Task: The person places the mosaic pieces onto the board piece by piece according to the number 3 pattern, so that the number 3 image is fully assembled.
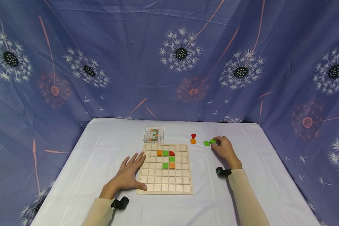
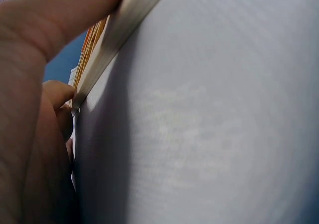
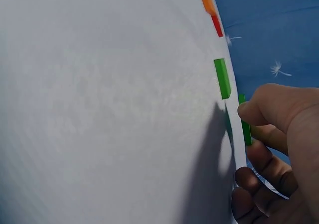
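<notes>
A wooden grid board (image 1: 155, 187) lies on the white table. Set in its upper cells are orange, green and red tiles, among them a green tile (image 1: 172, 159) and a red quarter-round tile (image 1: 172, 153). My left hand (image 1: 128, 174) rests on the board's left edge, fingers spread, thumb at the lower left corner. Right of the board, my right hand (image 1: 225, 150) pinches a green square tile (image 3: 245, 127) between thumb and fingers. A second green tile (image 1: 206, 143) lies on the cloth just left of it.
Beyond the board sits a small clear pattern card (image 1: 153, 135) with a coloured grid figure. A loose red quarter-round piece (image 1: 193, 136) and a loose orange square (image 1: 193, 141) lie between board and right hand. A patterned blue curtain (image 1: 135, 62) hangs behind the table.
</notes>
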Action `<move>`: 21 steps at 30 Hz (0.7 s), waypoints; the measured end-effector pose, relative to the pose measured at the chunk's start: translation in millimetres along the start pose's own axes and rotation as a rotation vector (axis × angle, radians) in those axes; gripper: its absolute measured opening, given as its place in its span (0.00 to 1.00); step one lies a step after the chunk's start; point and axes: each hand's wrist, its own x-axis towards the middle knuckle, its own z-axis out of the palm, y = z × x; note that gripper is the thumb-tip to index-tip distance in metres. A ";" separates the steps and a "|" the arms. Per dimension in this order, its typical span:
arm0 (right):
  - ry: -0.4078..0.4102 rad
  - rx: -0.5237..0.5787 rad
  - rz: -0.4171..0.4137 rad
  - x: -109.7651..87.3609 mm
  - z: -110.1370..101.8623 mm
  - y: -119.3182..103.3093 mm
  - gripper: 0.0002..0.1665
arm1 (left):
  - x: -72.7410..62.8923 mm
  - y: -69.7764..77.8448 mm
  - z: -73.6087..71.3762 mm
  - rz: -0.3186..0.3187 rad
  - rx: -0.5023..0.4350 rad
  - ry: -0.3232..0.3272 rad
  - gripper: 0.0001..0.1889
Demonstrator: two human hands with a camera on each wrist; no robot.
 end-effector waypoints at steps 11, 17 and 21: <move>0.012 0.052 -0.047 -15.4 -3.5 -16.7 0.22 | 0.7 -0.4 0.4 -0.009 -0.006 -0.004 0.74; 0.037 0.059 -0.110 -21.7 -3.4 -27.2 0.21 | -0.3 0.0 -0.3 -0.006 -0.012 -0.001 0.74; 0.038 0.075 -0.137 -27.0 -2.5 -35.6 0.21 | -0.4 -0.3 -0.1 -0.008 -0.009 -0.001 0.74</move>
